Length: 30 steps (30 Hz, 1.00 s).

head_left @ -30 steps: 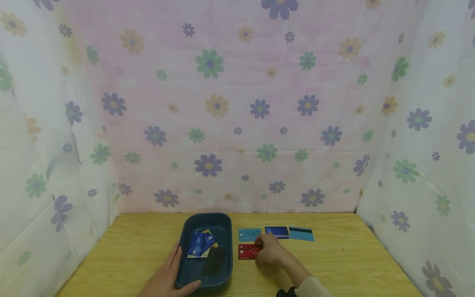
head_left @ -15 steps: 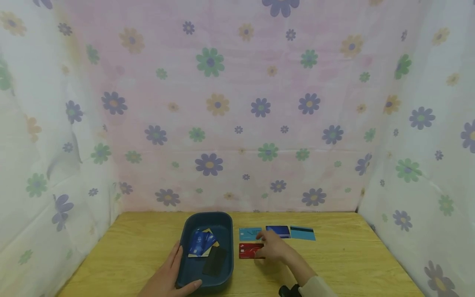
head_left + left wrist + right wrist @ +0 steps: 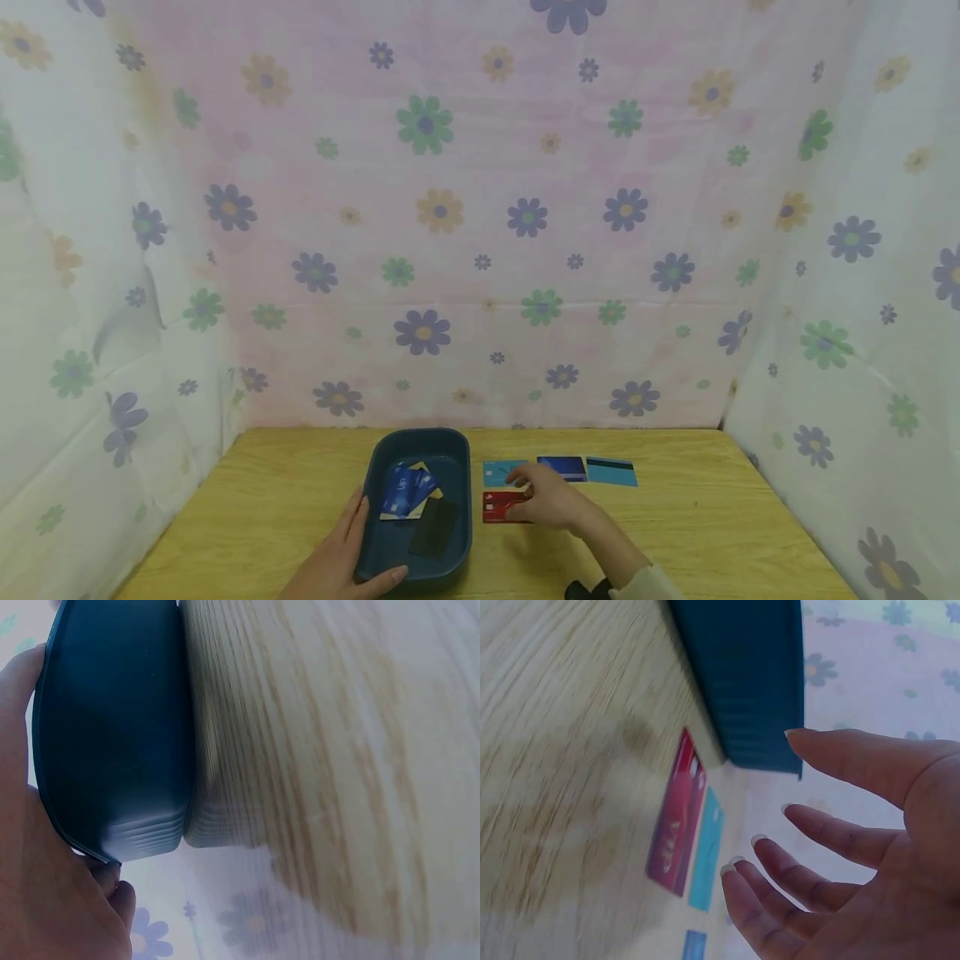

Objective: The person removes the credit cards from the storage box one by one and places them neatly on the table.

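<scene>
My left hand [image 3: 333, 542] holds a dark blue plastic tray [image 3: 462, 542] at its near left corner, fingers along the left wall and thumb over the near rim. Above a red VIP card [image 3: 497, 507] hovers my right hand [image 3: 555, 497]; its thumb and fingers are spread and loosely bent around nothing in the right wrist view. The red card lies flat just right of the tray. Behind it is a light blue VIP card [image 3: 495, 473], partly covered by the right fingers. Inside the tray, blue cards [image 3: 397, 493] overlap a yellowish one, near a dark card [image 3: 433, 527].
A dark blue card [image 3: 564, 468] and a light blue card with a black stripe [image 3: 611, 472] continue the back row to the right. The wood-grain table [image 3: 712, 533] ends at flowered cloth walls [image 3: 480, 250]. A black object [image 3: 588, 590] shows by the right sleeve.
My right hand has risen slightly off the red card, its fingers spreading apart. The left hand, tray and cards stay in place.
</scene>
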Available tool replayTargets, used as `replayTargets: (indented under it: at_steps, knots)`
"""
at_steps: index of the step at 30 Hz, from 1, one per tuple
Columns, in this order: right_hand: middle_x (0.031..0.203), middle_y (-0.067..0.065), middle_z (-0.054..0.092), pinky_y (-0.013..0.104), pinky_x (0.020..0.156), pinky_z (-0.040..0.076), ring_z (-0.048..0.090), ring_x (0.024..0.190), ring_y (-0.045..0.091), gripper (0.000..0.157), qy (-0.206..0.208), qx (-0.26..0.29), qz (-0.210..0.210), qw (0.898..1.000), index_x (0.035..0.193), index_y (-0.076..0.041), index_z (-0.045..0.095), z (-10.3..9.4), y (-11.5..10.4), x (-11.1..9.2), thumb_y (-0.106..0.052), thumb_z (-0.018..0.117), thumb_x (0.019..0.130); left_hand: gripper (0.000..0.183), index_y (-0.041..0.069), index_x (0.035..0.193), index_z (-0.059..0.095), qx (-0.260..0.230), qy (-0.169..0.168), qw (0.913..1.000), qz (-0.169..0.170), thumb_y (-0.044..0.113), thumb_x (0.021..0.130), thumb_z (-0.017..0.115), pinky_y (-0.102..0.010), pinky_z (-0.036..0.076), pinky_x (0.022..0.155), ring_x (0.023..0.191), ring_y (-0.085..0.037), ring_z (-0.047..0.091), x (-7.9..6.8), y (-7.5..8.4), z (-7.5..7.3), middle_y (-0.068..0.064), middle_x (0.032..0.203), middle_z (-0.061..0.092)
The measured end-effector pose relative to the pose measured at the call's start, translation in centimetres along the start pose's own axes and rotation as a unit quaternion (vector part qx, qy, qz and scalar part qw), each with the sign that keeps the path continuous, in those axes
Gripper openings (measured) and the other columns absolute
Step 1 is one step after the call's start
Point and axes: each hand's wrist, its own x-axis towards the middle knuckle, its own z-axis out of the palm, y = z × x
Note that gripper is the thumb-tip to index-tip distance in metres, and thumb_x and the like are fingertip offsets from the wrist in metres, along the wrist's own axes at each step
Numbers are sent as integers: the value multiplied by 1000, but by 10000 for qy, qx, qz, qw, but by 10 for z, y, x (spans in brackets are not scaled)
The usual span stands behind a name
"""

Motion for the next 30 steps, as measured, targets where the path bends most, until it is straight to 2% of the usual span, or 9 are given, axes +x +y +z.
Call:
replayTargets:
  at_steps: [4, 11, 14, 18, 24, 30]
  knots:
    - [126, 26, 60, 50, 82, 54, 61, 101, 34, 41, -9, -7, -237, 9997, 126, 3, 63, 4, -9, -1, -9, 77, 90, 120, -8, 160, 15, -27, -14, 10000, -14, 68, 84, 70, -71, 45, 99, 138, -59, 39, 0, 0, 0, -29, 167, 11]
    - [124, 23, 60, 33, 74, 57, 64, 99, 34, 42, 61, 106, -720, 9973, 124, 4, 63, 19, -20, -2, -8, 80, 87, 121, -7, 160, 14, 19, -20, 10000, -38, 69, 84, 70, -71, 44, 100, 139, -59, 37, 1, -3, 2, -29, 168, 9]
    - [122, 18, 62, 33, 79, 57, 63, 99, 28, 42, 73, -36, -947, 9955, 123, 3, 64, 25, -27, -1, -10, 80, 87, 121, -7, 161, 14, -31, -9, 10000, -35, 68, 84, 70, -71, 45, 100, 139, -59, 37, 1, -2, 2, -29, 168, 9]
    - [117, 8, 66, 31, 83, 55, 62, 96, 21, 37, 92, -347, -1161, 9926, 121, -6, 67, 33, -36, 3, -16, 80, 88, 120, -7, 161, 14, -44, 22, 10000, -28, 68, 84, 70, -71, 45, 99, 138, -58, 38, 2, 0, 0, -29, 167, 11]
    - [112, 8, 68, 20, 74, 54, 65, 95, 17, 31, -34, -337, -1444, 9889, 118, -7, 69, 51, -45, 15, -12, 79, 89, 120, -8, 160, 16, 56, 107, 9999, 56, 69, 84, 70, -69, 47, 98, 138, -57, 40, 1, 0, 0, -29, 167, 13]
    - [108, 3, 65, 21, 81, 54, 60, 93, 6, 32, -40, -617, -1514, 9865, 117, -9, 70, 71, -49, 30, -12, 80, 87, 120, -9, 159, 19, 64, 103, 9999, 10, 69, 83, 70, -69, 47, 97, 138, -56, 41, 1, -1, 2, -29, 167, 14]
